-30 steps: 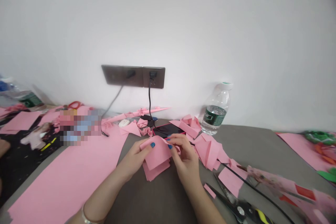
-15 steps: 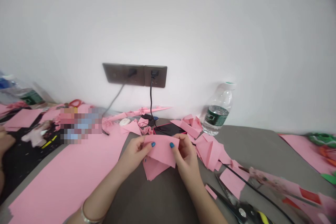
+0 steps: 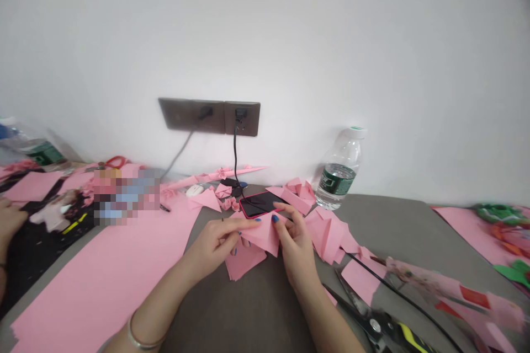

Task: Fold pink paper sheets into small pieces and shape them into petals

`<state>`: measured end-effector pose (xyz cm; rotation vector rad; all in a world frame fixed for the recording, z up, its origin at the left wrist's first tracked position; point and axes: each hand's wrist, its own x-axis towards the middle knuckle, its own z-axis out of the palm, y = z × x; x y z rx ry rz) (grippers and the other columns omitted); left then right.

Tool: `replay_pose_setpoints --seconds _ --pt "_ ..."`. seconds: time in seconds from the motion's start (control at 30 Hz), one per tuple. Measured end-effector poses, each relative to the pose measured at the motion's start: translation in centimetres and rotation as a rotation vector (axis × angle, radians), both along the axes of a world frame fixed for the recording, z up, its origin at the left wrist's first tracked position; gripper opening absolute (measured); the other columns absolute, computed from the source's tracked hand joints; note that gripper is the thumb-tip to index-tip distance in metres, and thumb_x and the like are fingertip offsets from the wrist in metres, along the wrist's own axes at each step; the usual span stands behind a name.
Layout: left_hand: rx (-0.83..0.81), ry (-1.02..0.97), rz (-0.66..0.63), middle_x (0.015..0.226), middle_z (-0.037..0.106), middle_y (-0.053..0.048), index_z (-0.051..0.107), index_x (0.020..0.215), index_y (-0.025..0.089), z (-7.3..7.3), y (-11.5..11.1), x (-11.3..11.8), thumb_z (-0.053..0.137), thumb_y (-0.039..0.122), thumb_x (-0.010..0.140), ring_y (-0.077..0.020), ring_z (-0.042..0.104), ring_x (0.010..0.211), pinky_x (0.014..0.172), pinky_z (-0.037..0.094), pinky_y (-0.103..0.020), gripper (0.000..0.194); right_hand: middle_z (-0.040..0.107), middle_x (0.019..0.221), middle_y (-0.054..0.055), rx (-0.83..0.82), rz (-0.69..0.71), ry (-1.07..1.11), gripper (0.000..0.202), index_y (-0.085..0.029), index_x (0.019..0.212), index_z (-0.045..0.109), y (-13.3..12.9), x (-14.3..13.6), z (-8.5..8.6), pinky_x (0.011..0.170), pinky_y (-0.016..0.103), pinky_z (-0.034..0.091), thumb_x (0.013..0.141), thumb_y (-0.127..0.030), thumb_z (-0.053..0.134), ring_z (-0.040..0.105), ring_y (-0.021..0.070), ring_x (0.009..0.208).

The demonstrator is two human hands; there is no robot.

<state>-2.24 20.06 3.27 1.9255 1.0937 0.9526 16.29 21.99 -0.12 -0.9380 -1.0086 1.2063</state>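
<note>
Between both hands is a piece of pink paper, partly folded, held above the grey table. My left hand lays its index finger along the paper's upper edge, with the other fingers closed near its left side. My right hand pinches the right corner between thumb and fingers. Just below the held piece lies a small stack of pink squares. Behind the hands a phone with a pink rim rests on the table, a black cable lying across it.
Scissors and a pink-wrapped glue gun lie at right. Folded pink pieces sit beside my right hand. A water bottle stands by the wall. Large pink sheets cover the left side; another person's hand is far left.
My left hand has shifted from pinching the paper's left corner to stretching its index finger along the top edge. The paper now appears more folded and the phone shows more.
</note>
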Motion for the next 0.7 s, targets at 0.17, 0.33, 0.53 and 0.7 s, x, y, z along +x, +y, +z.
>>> replay_pose_setpoints --seconds 0.17,0.33,0.53,0.7 --pt "0.131 0.049 0.029 0.078 0.068 -0.002 0.068 0.120 0.022 -0.07 0.15 -0.10 0.040 0.005 0.085 -0.0110 0.061 0.064 0.063 0.047 -0.020 0.047 0.067 0.084 0.002 -0.096 -0.003 0.222 0.052 -0.026 0.130 0.049 0.00 -0.12 -0.22 0.062 0.028 0.049 0.084 -0.045 0.065 0.062 0.0170 0.070" --pt "0.150 0.050 0.078 0.089 0.071 -0.004 0.067 0.121 0.023 0.00 0.18 0.05 0.040 0.005 0.085 -0.0128 0.065 0.073 0.071 0.049 -0.023 0.049 0.066 0.095 0.003 -0.076 0.120 0.247 0.067 -0.025 0.135 0.045 0.06 -0.42 0.02 0.076 0.030 0.050 0.077 -0.041 0.073 0.062 0.0177 0.083" --pt "0.089 0.005 0.023 0.122 0.068 -0.006 0.058 0.132 0.025 -0.13 -0.13 -0.29 0.041 0.004 0.080 -0.0196 0.066 0.098 0.084 0.051 -0.029 0.058 0.068 0.091 0.002 -0.056 0.153 0.233 0.081 -0.025 0.143 0.034 -0.21 -0.66 0.38 0.072 0.028 0.049 0.074 -0.031 0.076 0.061 0.0162 0.078" --pt "-0.016 -0.114 0.008 0.124 0.067 -0.010 0.060 0.128 0.020 0.08 -0.27 -0.36 0.043 0.019 0.089 -0.0240 0.065 0.104 0.083 0.052 -0.031 0.042 0.066 0.081 0.000 -0.017 0.117 0.195 0.081 -0.024 0.145 0.033 -0.44 -0.66 0.47 0.066 0.027 0.048 0.076 -0.031 0.075 0.058 0.0154 0.071"
